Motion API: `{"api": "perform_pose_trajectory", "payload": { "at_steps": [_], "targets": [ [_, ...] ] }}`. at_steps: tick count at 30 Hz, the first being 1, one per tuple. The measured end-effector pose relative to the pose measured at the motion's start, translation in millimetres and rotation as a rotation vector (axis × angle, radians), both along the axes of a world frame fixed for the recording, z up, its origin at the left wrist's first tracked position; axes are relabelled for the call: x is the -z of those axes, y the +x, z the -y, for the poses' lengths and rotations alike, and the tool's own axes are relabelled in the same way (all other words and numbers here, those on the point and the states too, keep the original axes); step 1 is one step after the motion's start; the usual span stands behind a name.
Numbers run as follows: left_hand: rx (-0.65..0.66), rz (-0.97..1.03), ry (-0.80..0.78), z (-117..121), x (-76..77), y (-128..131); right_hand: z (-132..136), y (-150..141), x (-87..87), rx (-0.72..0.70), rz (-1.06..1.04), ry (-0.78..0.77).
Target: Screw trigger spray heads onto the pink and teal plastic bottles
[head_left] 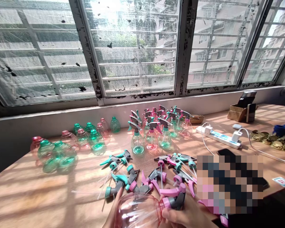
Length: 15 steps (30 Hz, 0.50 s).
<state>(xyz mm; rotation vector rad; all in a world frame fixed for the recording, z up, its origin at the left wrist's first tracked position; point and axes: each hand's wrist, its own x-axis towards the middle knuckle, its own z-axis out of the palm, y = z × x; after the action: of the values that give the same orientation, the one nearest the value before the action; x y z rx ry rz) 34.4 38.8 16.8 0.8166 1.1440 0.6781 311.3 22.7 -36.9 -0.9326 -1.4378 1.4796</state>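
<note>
A clear pink spray bottle (137, 210) lies sideways at the bottom of the view, its neck pointing right. My left hand (113, 209) is wrapped around the bottle's body, mostly hidden behind it. At the neck, my right hand (184, 215) grips the pink collar of a grey-and-pink spray head (177, 199), which sits on the bottle's mouth. Whether it is fully tightened I cannot tell. Just beyond my hands lie several loose trigger heads with dip tubes, some teal (120, 180) and some pink (156, 174).
Bottles without heads, green (96, 142) and pink (82, 139), stand at the left. Bottles fitted with heads (151, 139) cluster by the window wall. Rightward are a power strip (219, 136) with white cables, a cardboard box (237, 112), gold-coloured pieces (273, 139) and a blurred patch.
</note>
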Motion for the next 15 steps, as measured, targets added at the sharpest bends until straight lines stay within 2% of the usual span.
{"api": "perform_pose_trajectory", "payload": {
  "at_steps": [3,8,12,15],
  "targets": [
    [-0.068,0.019,-0.019,0.2,12.4,-2.4,1.5,-0.1,-2.5,0.005,0.021,-0.046],
    [-0.064,0.033,-0.022,5.2,28.3,-13.8,4.9,-1.3,-12.6,0.033,0.006,-0.068],
    [-0.131,0.078,0.065,10.0,32.9,-17.1,5.8,-1.9,-13.3,0.035,-0.026,-0.057],
    [-0.096,0.071,0.084,7.0,29.7,-13.6,5.7,-1.8,-9.7,0.039,-0.021,-0.063]
  ]
}}
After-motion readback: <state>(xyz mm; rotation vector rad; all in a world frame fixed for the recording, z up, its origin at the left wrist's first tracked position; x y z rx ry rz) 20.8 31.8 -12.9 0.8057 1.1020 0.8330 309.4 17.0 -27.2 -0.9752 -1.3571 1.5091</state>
